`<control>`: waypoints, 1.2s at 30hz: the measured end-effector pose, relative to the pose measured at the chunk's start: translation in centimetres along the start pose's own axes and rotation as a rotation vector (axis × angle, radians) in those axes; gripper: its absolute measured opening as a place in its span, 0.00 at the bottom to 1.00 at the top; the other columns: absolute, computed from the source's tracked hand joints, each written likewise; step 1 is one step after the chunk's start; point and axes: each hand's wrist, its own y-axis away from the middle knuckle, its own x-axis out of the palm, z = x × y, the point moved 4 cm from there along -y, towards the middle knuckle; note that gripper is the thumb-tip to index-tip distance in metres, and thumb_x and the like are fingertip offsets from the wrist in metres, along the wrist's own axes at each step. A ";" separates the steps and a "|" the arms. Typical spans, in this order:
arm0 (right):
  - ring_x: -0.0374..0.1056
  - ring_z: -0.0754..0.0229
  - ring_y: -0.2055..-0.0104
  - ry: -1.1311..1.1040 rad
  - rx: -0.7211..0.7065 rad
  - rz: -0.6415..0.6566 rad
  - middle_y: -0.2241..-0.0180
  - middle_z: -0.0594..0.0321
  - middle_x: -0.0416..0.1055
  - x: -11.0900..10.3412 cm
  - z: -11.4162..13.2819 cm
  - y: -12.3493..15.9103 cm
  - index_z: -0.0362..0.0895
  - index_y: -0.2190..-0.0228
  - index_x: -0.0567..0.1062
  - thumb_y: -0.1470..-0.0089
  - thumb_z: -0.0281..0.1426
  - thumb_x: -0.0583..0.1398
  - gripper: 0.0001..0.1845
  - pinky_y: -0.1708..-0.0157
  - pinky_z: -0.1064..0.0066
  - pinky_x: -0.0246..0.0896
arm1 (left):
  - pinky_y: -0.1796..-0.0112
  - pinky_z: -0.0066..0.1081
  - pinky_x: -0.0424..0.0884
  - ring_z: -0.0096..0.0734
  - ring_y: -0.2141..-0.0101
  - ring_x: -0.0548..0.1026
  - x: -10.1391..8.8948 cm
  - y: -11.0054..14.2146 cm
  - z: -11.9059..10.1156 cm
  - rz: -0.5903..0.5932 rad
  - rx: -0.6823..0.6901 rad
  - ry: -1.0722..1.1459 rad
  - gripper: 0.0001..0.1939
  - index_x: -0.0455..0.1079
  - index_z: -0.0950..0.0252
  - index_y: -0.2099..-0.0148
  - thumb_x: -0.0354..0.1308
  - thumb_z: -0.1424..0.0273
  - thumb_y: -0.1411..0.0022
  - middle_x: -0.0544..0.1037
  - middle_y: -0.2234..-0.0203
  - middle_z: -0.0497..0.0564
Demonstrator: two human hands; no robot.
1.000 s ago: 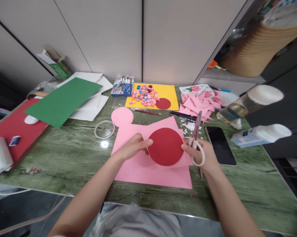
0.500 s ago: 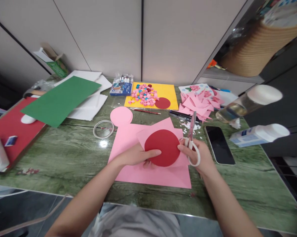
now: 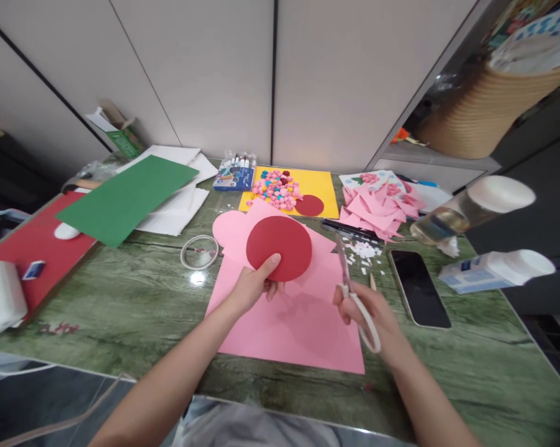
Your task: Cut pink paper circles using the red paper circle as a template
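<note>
My left hand (image 3: 256,282) pinches a red paper circle (image 3: 280,245) by its lower left edge, thumb on top and fingers beneath. Behind the circle a piece of pink paper (image 3: 257,214) is held together with it, its corners sticking out. Below lies a large pink sheet (image 3: 284,335) on the table. My right hand (image 3: 366,310), off to the right of the circle, is closed around white-handled scissors (image 3: 364,323) whose blades point away from me. A pink paper circle (image 3: 228,230) lies to the upper left, partly covered.
Yellow paper (image 3: 317,180) at the back carries pompoms (image 3: 276,189) and another red circle (image 3: 309,205). Pink scraps (image 3: 375,202), pens (image 3: 349,230), a phone (image 3: 418,288) and a white bottle (image 3: 494,270) stand or lie at right. A tape roll (image 3: 199,252) and green sheet (image 3: 128,198) are at left.
My left hand has lifted the red circle and pink paper up and leftward, off my right hand. My right hand has let go of their edge and moved slightly down, keeping the scissors.
</note>
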 end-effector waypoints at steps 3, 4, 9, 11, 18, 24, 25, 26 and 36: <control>0.51 0.65 0.78 -0.009 0.057 0.126 0.82 0.69 0.55 1.2 0.2 -0.2 0.43 0.77 0.65 0.45 0.45 0.53 0.19 0.77 0.72 0.46 | 0.88 0.22 0.50 0.17 0.92 0.60 0.0 0.1 0.1 -0.004 0.011 0.051 0.24 0.64 0.71 0.80 0.51 0.56 0.42 0.69 0.90 0.47; 0.51 0.65 0.79 -0.022 0.069 0.142 0.82 0.69 0.54 1.4 0.1 -0.3 0.42 0.77 0.65 0.45 0.45 0.53 0.19 0.77 0.72 0.46 | 0.89 0.22 0.50 0.17 0.92 0.60 -0.1 0.1 0.1 -0.005 0.016 0.060 0.24 0.64 0.71 0.80 0.51 0.56 0.41 0.69 0.90 0.47; 0.53 0.66 0.78 -0.076 0.115 0.173 0.81 0.69 0.56 1.6 -0.3 -0.2 0.42 0.75 0.65 0.46 0.45 0.55 0.19 0.77 0.73 0.48 | 0.89 0.21 0.52 0.17 0.92 0.61 0.0 0.3 0.2 0.022 0.029 0.052 0.22 0.65 0.71 0.77 0.52 0.56 0.41 0.70 0.89 0.47; 0.53 0.65 0.78 -0.089 0.125 0.175 0.81 0.69 0.56 1.6 -0.4 -0.1 0.42 0.75 0.65 0.47 0.45 0.55 0.19 0.77 0.73 0.49 | 0.89 0.21 0.53 0.18 0.91 0.61 0.2 0.5 0.2 0.039 0.025 0.030 0.22 0.65 0.71 0.75 0.52 0.56 0.42 0.70 0.88 0.47; 0.53 0.66 0.79 -0.142 0.092 0.135 0.82 0.69 0.56 1.5 -0.7 -0.1 0.42 0.75 0.65 0.46 0.46 0.54 0.19 0.78 0.73 0.48 | 0.87 0.22 0.57 0.19 0.89 0.63 0.7 1.3 0.0 0.052 0.004 -0.066 0.21 0.65 0.70 0.75 0.52 0.56 0.42 0.71 0.86 0.49; 0.53 0.66 0.79 -0.109 0.097 0.139 0.82 0.70 0.55 1.4 -0.4 0.0 0.42 0.75 0.64 0.45 0.46 0.54 0.19 0.77 0.73 0.48 | 0.87 0.23 0.58 0.22 0.87 0.64 0.6 1.5 -0.1 0.050 0.050 -0.083 0.20 0.66 0.71 0.72 0.52 0.57 0.42 0.70 0.86 0.50; 0.53 0.66 0.79 -0.106 0.099 0.135 0.82 0.70 0.55 1.4 -0.4 0.0 0.43 0.75 0.64 0.45 0.46 0.54 0.19 0.77 0.72 0.48 | 0.87 0.23 0.58 0.22 0.87 0.65 0.6 1.5 -0.1 0.048 0.058 -0.083 0.20 0.67 0.71 0.72 0.52 0.57 0.42 0.70 0.86 0.49; 0.53 0.66 0.79 -0.100 0.100 0.128 0.81 0.70 0.55 1.5 -0.5 0.0 0.43 0.75 0.64 0.45 0.46 0.54 0.19 0.77 0.72 0.48 | 0.87 0.22 0.58 0.22 0.87 0.65 0.6 1.5 -0.1 0.045 0.063 -0.081 0.19 0.67 0.71 0.72 0.52 0.57 0.42 0.70 0.86 0.49; 0.52 0.65 0.78 -0.029 0.033 0.086 0.81 0.69 0.56 1.7 -1.1 0.0 0.44 0.75 0.64 0.43 0.43 0.52 0.17 0.76 0.72 0.48 | 0.87 0.23 0.58 0.22 0.86 0.64 0.7 1.7 -0.2 0.022 0.060 -0.097 0.21 0.66 0.70 0.76 0.52 0.56 0.42 0.69 0.86 0.49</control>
